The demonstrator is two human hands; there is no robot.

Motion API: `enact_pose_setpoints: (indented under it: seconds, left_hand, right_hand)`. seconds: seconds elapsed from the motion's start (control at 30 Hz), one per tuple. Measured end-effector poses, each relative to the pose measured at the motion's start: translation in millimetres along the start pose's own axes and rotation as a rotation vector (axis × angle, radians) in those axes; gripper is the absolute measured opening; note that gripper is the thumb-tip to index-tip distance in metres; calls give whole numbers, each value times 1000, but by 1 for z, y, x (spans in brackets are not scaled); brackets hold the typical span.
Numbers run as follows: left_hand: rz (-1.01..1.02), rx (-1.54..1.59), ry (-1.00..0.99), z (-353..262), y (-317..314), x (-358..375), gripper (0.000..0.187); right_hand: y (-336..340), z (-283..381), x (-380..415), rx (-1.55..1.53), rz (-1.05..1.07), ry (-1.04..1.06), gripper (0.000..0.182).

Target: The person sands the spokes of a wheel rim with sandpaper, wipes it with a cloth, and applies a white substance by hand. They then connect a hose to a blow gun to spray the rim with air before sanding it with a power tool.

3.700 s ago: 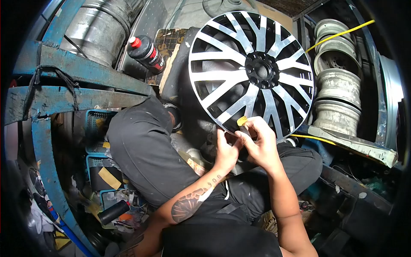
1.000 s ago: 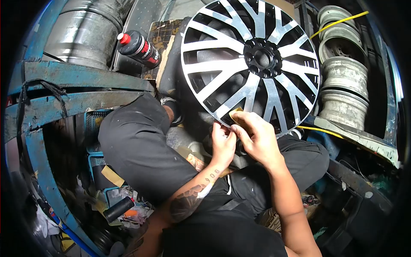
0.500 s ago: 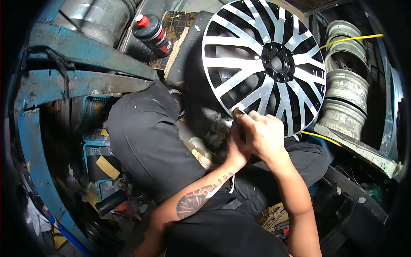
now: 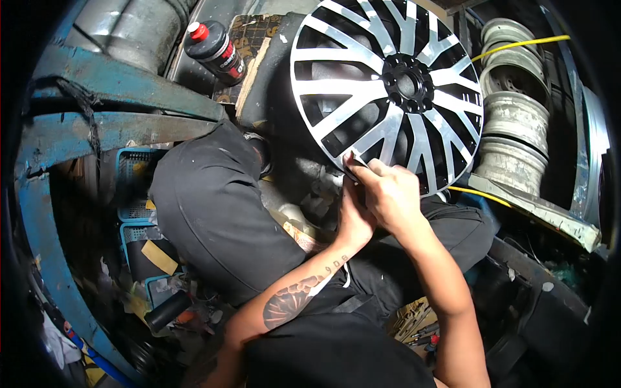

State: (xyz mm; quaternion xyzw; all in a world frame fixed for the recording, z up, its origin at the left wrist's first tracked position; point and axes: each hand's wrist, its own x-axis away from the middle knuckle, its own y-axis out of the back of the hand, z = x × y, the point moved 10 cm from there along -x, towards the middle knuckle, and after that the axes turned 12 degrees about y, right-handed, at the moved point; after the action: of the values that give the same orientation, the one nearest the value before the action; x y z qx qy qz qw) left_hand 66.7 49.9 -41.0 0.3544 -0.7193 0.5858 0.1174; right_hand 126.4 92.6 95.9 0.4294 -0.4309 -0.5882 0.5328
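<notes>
A black-and-silver alloy wheel rim (image 4: 409,84) with many forked spokes lies tilted in front of me, its polished face up. At its near-left edge is my right hand (image 4: 391,194), closed, index finger stretched to the outer lip. A small dark thing shows at that fingertip, too little of it visible to name. My left hand (image 4: 357,220) sits just below and beside the right, against the underside of the rim's edge. Its fingers are mostly hidden behind the right hand and the rim.
A black bottle with a red cap (image 4: 217,55) stands at upper left on a patterned board (image 4: 255,29). Blue metal beams (image 4: 123,81) frame the left. Blue baskets (image 4: 136,213) hold scraps. On the right, several worn rims (image 4: 514,123) are stacked beside a yellow hose (image 4: 524,46).
The whole view has shifted, so the scene sits further left and slightly higher. Both hands stay at the rim's near-left edge, the right fingertip having moved slightly along it.
</notes>
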Motion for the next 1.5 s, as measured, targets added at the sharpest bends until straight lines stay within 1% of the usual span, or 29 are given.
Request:
enact_pose_setpoints:
  seconds: [0.03,0.07,0.13,0.17,0.2,0.27,0.33,0.4,0.43,0.53,0.6,0.63,0.67,0.7,0.73,0.8,0.87,0.9,0.93,1.0,1.07,1.1,1.17,1.2,1.27,1.33,1.37,1.4,1.5]
  left_hand:
    - [-20,-231,-89,-5,1,-1,57]
    - [-59,-455,-184,-9,2,-1,50]
    - [-108,-932,-163,-20,-8,10,41]
    - [-121,-1020,-160,-13,-4,8,36]
    - [-156,-898,-159,-17,-6,8,40]
    - [-101,-565,-248,-27,-13,14,61]
    - [-97,-613,-136,-9,5,2,67]
    - [-90,-1092,-186,1,9,2,36]
    - [-167,-1391,-422,-7,-1,3,32]
    - [-239,-724,-171,2,33,-3,58]
    - [-183,-1037,-244,4,19,2,51]
    - [-158,-1184,-295,3,10,4,47]
    - [-150,-1036,-251,4,10,4,43]
    - [-145,-886,-214,5,11,4,39]
    - [-163,-585,-141,-2,10,9,39]
    - [-170,-1001,-245,-16,-2,4,37]
    - [-125,-1128,-195,-11,-7,8,36]
    - [-142,-869,-209,-16,-14,13,36]
    - [-127,-377,-132,-13,-9,13,36]
    - [-142,-877,-283,-20,1,12,72]
    - [-158,-729,-130,-1,11,2,73]
    - [-159,-717,-122,-5,7,3,75]
    - [-163,-691,-104,-13,-2,5,79]
    - [-172,-813,-149,-5,6,3,82]
    - [-196,-968,-288,-16,4,7,87]
    - [-186,-849,-190,-12,5,4,87]
    - [-208,-976,-63,-4,11,6,89]
    - [-181,-950,-206,-15,-1,9,94]
    - [-221,-1002,-183,-23,-3,11,97]
  right_hand:
    - [-1,-4,5,-66,16,-56,32]
    - [4,-4,5,-79,-5,-30,33]
    - [21,5,4,-117,-23,-11,33]
    - [22,5,3,-89,-67,-12,34]
    - [23,4,-3,-12,-64,-20,32]
    - [-8,-13,11,-70,38,-92,30]
    - [12,-4,12,-5,58,-59,33]
    - [28,12,4,-11,-8,-12,20]
    - [28,13,-1,7,-90,0,20]
    - [-1,1,3,-1,3,-58,21]
    - [18,12,1,26,7,7,18]
    - [25,18,-3,42,-38,22,20]
    - [30,21,-9,65,-90,48,23]
    - [8,10,-1,23,-25,-11,24]
    - [-6,-1,3,-18,35,-72,25]
    - [5,0,12,25,66,-41,26]
    - [25,8,3,-1,-48,-13,26]
    - [21,3,0,22,-71,-21,29]
    - [-1,-10,1,-28,-17,-62,31]
    - [2,-12,10,7,20,-67,29]
    - [18,-5,11,-32,55,-79,26]
    - [27,0,5,-10,-13,-67,25]
    - [18,-1,-7,-10,-16,-28,30]
    - [6,-4,-7,-14,-3,-24,32]
    - [-2,-6,-5,-49,34,-71,36]
    - [-5,-3,-6,-52,28,-50,37]
    - [-11,-4,-8,-36,14,-29,40]
    - [-12,-4,-7,-27,33,-11,42]
    - [-10,-4,-4,-42,47,-19,39]
